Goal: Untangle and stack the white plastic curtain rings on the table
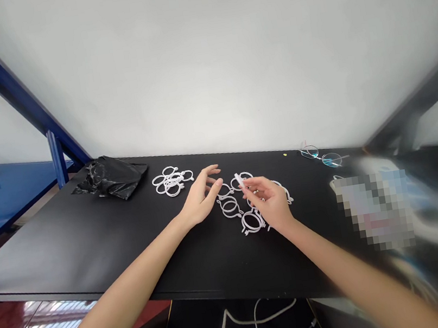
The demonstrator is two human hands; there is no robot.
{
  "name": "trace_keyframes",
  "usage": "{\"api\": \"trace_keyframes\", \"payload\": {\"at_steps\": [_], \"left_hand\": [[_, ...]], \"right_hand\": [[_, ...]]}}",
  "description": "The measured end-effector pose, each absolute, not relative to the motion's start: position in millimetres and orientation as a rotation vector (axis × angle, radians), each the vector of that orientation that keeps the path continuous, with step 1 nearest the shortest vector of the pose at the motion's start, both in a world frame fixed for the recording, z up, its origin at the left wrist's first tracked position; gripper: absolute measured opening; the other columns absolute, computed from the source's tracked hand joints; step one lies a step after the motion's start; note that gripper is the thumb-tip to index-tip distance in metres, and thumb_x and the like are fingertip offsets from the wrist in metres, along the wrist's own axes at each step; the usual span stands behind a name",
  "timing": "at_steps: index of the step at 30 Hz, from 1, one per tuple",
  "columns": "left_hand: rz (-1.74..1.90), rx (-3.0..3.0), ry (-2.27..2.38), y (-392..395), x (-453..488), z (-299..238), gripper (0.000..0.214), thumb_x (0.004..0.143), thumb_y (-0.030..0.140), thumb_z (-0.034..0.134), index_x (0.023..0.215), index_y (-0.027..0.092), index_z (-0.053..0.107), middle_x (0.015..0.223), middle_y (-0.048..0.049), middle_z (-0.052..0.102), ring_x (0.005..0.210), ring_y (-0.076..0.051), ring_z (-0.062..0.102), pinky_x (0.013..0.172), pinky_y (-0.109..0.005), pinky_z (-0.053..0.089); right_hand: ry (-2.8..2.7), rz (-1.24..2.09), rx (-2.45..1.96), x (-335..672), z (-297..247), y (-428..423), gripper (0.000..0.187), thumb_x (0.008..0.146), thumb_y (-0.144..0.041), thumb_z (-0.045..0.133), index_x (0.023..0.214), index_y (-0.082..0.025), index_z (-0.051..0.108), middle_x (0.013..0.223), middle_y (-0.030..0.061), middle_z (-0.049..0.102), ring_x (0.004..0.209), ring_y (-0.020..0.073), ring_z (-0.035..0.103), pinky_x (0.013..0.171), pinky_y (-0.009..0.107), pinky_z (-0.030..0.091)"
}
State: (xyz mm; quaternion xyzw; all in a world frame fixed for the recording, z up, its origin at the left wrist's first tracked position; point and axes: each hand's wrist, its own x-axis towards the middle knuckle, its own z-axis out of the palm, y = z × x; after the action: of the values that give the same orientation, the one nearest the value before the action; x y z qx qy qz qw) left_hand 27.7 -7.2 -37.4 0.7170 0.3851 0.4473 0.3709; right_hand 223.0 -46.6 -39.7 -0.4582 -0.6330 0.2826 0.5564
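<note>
Several white plastic rings lie scattered on a black table between my hands. My right hand is closed in a pinch on one white ring, held just above the others. My left hand hovers to the left of that ring with its fingers stretched out and apart, holding nothing. A second cluster of white rings lies further left, near the back of the table.
A crumpled black plastic bag sits at the table's back left. A pair of glasses lies at the back right by the white wall. A blurred patch covers something at the right. Blue shelving stands to the left; cables hang under the table.
</note>
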Motion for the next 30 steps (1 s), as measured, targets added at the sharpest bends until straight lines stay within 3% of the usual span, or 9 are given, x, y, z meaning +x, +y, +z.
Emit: {"api": "trace_keyframes", "payload": {"at_steps": [2, 6, 10, 15, 18, 24, 30], "left_hand": [[1.073, 1.665, 0.809, -11, 31, -35, 0.047, 0.093, 0.041, 0.052, 0.134, 0.019, 0.042, 0.123, -0.0134, 0.062, 0.095, -0.018, 0.065, 0.079, -0.033, 0.054], [0.913, 1.439, 0.728, -11, 34, -33, 0.040, 0.084, 0.042, 0.067, 0.113, 0.014, 0.062, 0.094, -0.0083, 0.072, 0.088, -0.019, 0.068, 0.083, -0.033, 0.055], [0.964, 1.273, 0.777, -6, 31, -34, 0.035, 0.081, 0.043, 0.069, 0.101, 0.014, 0.070, 0.088, -0.0066, 0.073, 0.084, -0.019, 0.069, 0.083, -0.035, 0.055], [0.944, 1.056, 0.702, -5, 28, -29, 0.021, 0.077, 0.032, 0.073, 0.088, 0.015, 0.070, 0.083, -0.0060, 0.073, 0.083, -0.019, 0.068, 0.084, -0.036, 0.053], [0.904, 1.007, 0.578, -9, 28, -25, 0.014, 0.079, 0.028, 0.072, 0.080, 0.015, 0.067, 0.079, -0.0034, 0.070, 0.078, -0.015, 0.066, 0.085, -0.033, 0.052], [0.835, 0.939, 0.499, -7, 24, -26, 0.013, 0.079, 0.026, 0.074, 0.084, 0.017, 0.066, 0.084, -0.0026, 0.068, 0.076, -0.012, 0.064, 0.086, -0.033, 0.052], [0.847, 0.903, 0.560, -4, 24, -26, 0.016, 0.075, 0.025, 0.076, 0.087, 0.015, 0.070, 0.078, -0.0040, 0.067, 0.060, -0.008, 0.054, 0.064, -0.024, 0.051]], "right_hand": [[-1.660, 0.593, -1.065, 222, -41, -49, 0.009, 0.087, -0.026, 0.063, 0.092, -0.022, 0.070, 0.084, 0.0044, 0.073, 0.067, 0.0167, 0.069, 0.055, 0.028, 0.057], [-1.838, 0.488, -0.961, 219, -41, -54, 0.013, 0.089, -0.022, 0.059, 0.096, -0.024, 0.070, 0.083, 0.0030, 0.072, 0.068, 0.0160, 0.067, 0.053, 0.027, 0.056], [-1.763, 0.457, -0.948, 219, -39, -55, 0.013, 0.087, -0.022, 0.062, 0.097, -0.024, 0.070, 0.096, 0.0055, 0.071, 0.067, 0.0145, 0.065, 0.053, 0.028, 0.057], [-1.686, 0.515, -0.976, 222, -39, -51, 0.008, 0.087, -0.022, 0.063, 0.091, -0.024, 0.069, 0.087, 0.0043, 0.068, 0.073, 0.0166, 0.066, 0.058, 0.029, 0.059], [-1.694, 0.560, -0.958, 221, -40, -51, 0.016, 0.084, -0.021, 0.066, 0.100, -0.024, 0.068, 0.101, 0.0065, 0.067, 0.074, 0.0159, 0.066, 0.055, 0.028, 0.059], [-1.689, 0.587, -0.974, 219, -43, -53, 0.036, 0.082, -0.022, 0.068, 0.118, -0.025, 0.063, 0.107, 0.0081, 0.069, 0.080, 0.0183, 0.069, 0.061, 0.032, 0.061], [-1.722, 0.596, -0.956, 222, -44, -51, 0.030, 0.085, -0.022, 0.065, 0.115, -0.026, 0.065, 0.107, 0.0067, 0.070, 0.075, 0.0160, 0.068, 0.059, 0.029, 0.059]]}}
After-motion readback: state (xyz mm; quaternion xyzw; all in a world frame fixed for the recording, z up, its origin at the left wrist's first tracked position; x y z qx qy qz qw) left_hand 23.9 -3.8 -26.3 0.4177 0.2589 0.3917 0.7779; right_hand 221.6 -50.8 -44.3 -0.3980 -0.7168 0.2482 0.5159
